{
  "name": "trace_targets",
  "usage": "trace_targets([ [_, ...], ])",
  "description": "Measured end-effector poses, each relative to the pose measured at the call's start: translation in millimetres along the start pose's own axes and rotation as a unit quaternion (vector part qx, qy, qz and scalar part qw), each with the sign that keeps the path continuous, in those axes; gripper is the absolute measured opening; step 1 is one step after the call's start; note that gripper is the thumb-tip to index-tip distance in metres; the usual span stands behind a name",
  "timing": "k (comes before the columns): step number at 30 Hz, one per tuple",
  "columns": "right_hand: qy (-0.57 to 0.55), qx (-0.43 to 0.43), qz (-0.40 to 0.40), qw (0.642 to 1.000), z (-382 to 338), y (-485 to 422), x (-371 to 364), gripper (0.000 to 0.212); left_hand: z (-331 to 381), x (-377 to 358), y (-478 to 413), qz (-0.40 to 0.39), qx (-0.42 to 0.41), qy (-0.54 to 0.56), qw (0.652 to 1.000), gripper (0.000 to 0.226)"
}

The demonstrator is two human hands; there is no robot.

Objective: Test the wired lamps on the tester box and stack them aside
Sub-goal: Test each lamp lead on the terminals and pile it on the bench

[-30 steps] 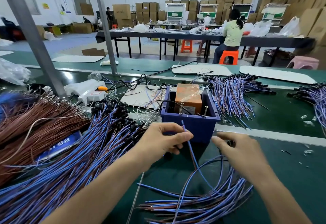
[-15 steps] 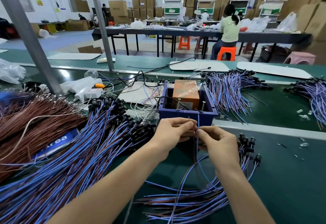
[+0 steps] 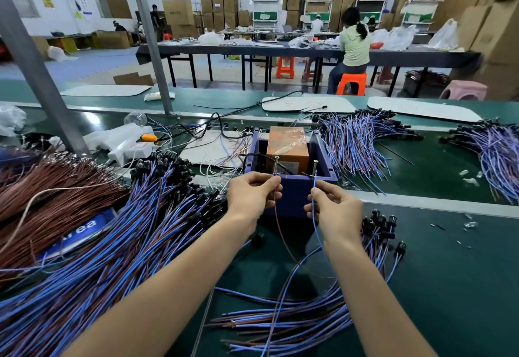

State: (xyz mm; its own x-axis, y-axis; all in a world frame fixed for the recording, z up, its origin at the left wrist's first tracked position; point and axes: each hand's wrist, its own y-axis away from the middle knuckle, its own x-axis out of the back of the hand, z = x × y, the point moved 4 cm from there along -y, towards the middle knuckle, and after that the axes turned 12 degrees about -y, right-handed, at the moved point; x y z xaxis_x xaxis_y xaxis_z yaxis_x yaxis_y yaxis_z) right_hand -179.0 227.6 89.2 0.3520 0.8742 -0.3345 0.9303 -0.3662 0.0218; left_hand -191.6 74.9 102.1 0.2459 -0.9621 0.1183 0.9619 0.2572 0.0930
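The tester box [image 3: 295, 191], a blue open tub with an orange block [image 3: 286, 146] inside, stands mid-table with two upright screws at its near rim. My left hand [image 3: 250, 196] pinches a brown wire [image 3: 278, 224] at the left screw [image 3: 276, 165]. My right hand [image 3: 337, 210] pinches a blue wire [image 3: 315, 227] just below the right screw [image 3: 315, 168]. Both wires belong to one lamp lead and run down between my forearms. A small pile of wired lamps [image 3: 373, 247] lies under my right forearm, black lamp heads at its far end.
A big heap of blue and brown lamp leads [image 3: 118, 244] covers the table on the left, beside a brown wire bundle [image 3: 47, 196]. More bundles [image 3: 362, 143] lie right of the box. A slanted metal post [image 3: 36, 76] rises at the left. A white device [image 3: 126, 146] sits behind.
My hands have moved apart from a joint grip at the wire ends. Each now holds one wire end up at a screw on the box rim.
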Motion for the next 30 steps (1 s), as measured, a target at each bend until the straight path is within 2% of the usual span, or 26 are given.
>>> trace_targets([
  [11, -0.011, 0.004, 0.0, 1.0, -0.9, -3.8, -2.0, 0.018, 7.6, 7.9, -5.5, 0.001, -0.054, -0.04, 0.998, 0.012],
  [30, -0.025, -0.002, -0.008, 1.0, -5.8, -3.3, -3.1, 0.017, 10.2, 14.1, -16.3, 0.038, -0.072, -0.108, 0.991, 0.013],
])
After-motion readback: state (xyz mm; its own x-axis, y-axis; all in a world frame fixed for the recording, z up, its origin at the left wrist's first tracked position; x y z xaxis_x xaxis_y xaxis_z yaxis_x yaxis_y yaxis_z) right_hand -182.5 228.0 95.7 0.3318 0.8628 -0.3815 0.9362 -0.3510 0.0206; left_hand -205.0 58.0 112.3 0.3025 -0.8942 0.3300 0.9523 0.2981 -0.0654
